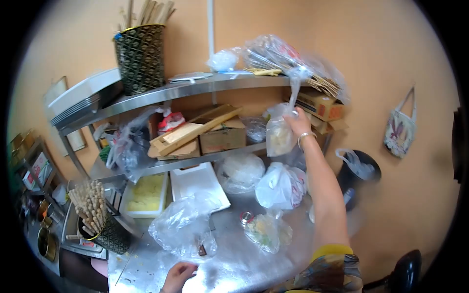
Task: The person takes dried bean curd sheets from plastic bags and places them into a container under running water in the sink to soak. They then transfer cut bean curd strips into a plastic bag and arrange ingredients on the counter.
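My right hand (299, 123) is raised to the shelf's right end, its fingers closed on a clear plastic bag (279, 137) with pale contents. The bag's stretched neck runs up toward the shelf edge. Low at the front edge of the steel table (234, 271), my left hand (180, 276) holds nothing, its fingers loosely bent and apart from the things around it. Nearest to it lies a crumpled clear plastic bag (183, 227) with a dark brown handle (202, 250) at its lower edge. Farther right sits a clear bag of pale green food (264, 233), beside a small red-rimmed jar (246, 218).
Behind are a tub of yellow food (145, 194), a white tray (199, 185) and a white carrier bag (281, 186). Patterned bins of sticks (140, 61) stand on the shelf and at left (111, 234). A black bin (365, 171) stands at right.
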Motion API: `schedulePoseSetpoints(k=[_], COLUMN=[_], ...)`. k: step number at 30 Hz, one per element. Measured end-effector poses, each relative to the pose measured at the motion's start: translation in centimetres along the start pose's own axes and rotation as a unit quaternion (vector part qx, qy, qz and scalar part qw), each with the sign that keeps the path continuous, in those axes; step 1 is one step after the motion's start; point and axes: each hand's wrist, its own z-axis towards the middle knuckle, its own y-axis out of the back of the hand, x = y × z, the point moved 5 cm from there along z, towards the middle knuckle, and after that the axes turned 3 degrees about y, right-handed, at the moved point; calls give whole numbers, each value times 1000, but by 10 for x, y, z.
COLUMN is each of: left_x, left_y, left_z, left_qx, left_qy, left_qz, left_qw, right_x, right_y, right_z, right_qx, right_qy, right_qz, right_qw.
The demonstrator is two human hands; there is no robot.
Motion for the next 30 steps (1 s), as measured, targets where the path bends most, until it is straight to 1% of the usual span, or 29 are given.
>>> schedulePoseSetpoints(k=[1, 2, 3, 4, 5, 6, 7, 8, 10, 11, 12, 13, 14, 15, 16, 17, 18, 21, 22, 23, 24, 25, 26, 27, 28, 29, 30], left_x=[11, 20, 35, 42, 49, 55, 75, 75, 79, 86, 83, 101, 119, 79, 30, 24, 23, 28, 39, 47, 57, 66, 72, 91, 79, 91, 93], left_y=[18, 33, 50, 63, 74, 83, 99, 103, 114, 122, 125, 140, 152, 131, 107, 109, 115, 145, 161, 179, 195, 211, 231, 257, 273, 297, 318], left_z=[-22, -49, -72, -93, -112, -129, -138, -146, -155, -149, -143, -129, -120, -123, -126, -126, -127, -142, -148, -156, -164, -171, -176, -177, -183, -178, -172], left_qx=[-49, -97, -141, -184, -209, -234, -241, -256, -264, -241, -199, -170, -139, -141, -144, -113, -61, -25, -31, -55, -78, -104, -125, -155, -207, -261, -306], left_qy=[27, 56, 62, 68, 89, 111, 107, 107, 96, 96, 88, 56, 24, 64, 109, 90, 62, 49, 44, 48, 54, 37, 15, 19, 2, -71, -92], left_qz=[-8, -17, -40, -65, -92, -120, -131, -147, -166, -154, -97, -44, 9, -82, -171, -152, -125, -93, -102, -120, -137, -156, -106, 13, 136, 229, 360], left_qw=[998, 994, 987, 979, 969, 958, 956, 949, 945, 954, 971, 983, 990, 984, 969, 978, 988, 994, 993, 990, 986, 982, 986, 988, 969, 935, 877], right_x=[6, 16, 26, 29, 25, 24, 26, 35, 91, 115, 136, 156, 163, 149, 188, 172, 184, 231, 242, 240, 240, 241, 244, 247, 249, 252, 255], right_y=[-21, -32, -42, -52, -66, -78, -90, -96, -75, -62, -51, -47, -56, -75, -75, -97, -92, -67, -62, -61, -59, -56, -53, -53, -53, -53, -54], right_z=[7, 10, 7, -1, -16, -36, -60, -91, -156, -189, -222, -262, -308, -375, -423, -494, -519, -570, -580, -582, -586, -582, -581, -587, -593, -604, -613], right_qx=[7, -69, -146, -136, -40, 59, 150, 239, 333, 359, 379, 353, 354, 361, 556, 615, 615, 654, 661, 638, 639, 628, 618, 615, 618, 639, 654], right_qy=[8, 36, 61, 65, 28, -10, -52, -97, -124, -151, -177, -249, -197, -390, -332, -311, -317, -205, -163, -135, -144, -85, -25, -15, -4, -44, -85], right_qz=[15, -36, -88, -78, -2, 71, 165, 256, 340, 428, 510, 654, 772, 772, 606, 491, 488, 325, 263, 232, 222, 147, 68, 39, 12, 39, 69], right_qw=[1000, 996, 984, 986, 999, 996, 973, 932, 871, 815, 752, 621, 489, 349, 462, 533, 533, 652, 683, 722, 722, 760, 783, 787, 786, 767, 749])
